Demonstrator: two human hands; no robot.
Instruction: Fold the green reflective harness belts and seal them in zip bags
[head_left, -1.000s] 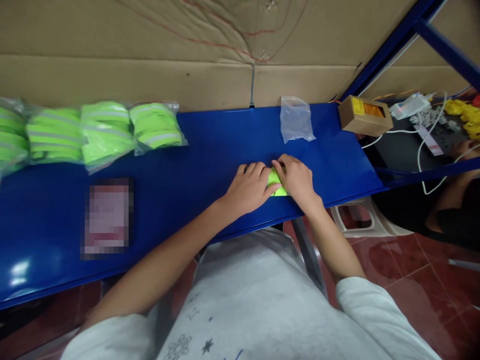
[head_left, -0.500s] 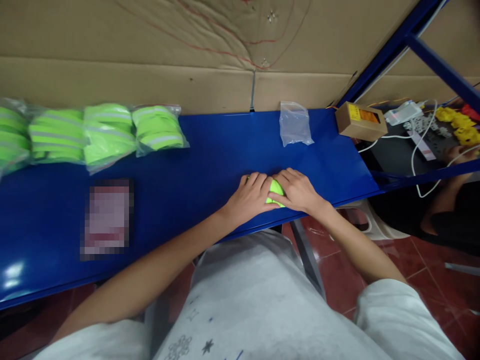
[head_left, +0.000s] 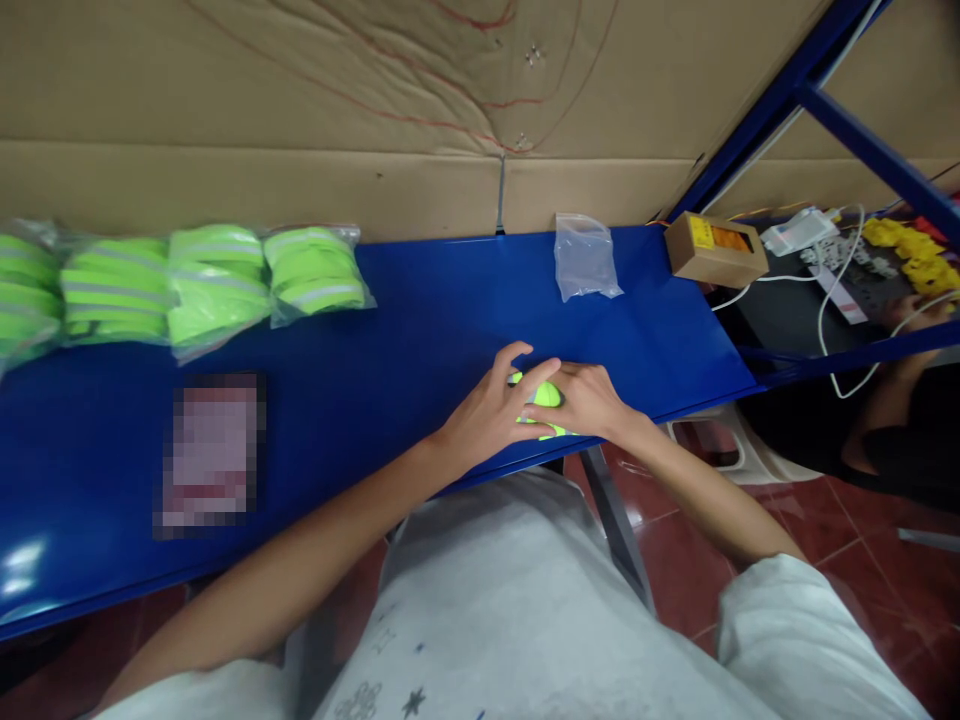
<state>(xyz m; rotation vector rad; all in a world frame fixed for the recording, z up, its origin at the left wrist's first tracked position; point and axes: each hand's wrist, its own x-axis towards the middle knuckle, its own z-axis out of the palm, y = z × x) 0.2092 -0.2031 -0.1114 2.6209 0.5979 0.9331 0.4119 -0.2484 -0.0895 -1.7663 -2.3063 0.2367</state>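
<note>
A small neon-yellow bundle of reflective strap [head_left: 547,394] with grey stripes lies at the table's front edge, partly covered by both hands. My right hand [head_left: 592,398] curls over it from the right, its fingers closed around it and its fingertips hidden. On the other side my left hand [head_left: 491,405] has its fingers stretched apart over the bundle; its thumb reaches along the near side and a fingertip touches my right hand. A clear plastic bag [head_left: 585,258] lies flat beyond my hands.
Several clear bags of neon reflective straps [head_left: 315,270] line the back left of the blue table [head_left: 420,330]. A blurred-out rectangular item [head_left: 214,450] lies in front of them. At the right are a cardboard box [head_left: 714,250], white cables, a blue frame post and another person's arm [head_left: 892,380].
My left fingers have lifted and spread from the bundle. My right hand has shifted over it, and the grey stripes now show. The view has tilted slightly upward.
</note>
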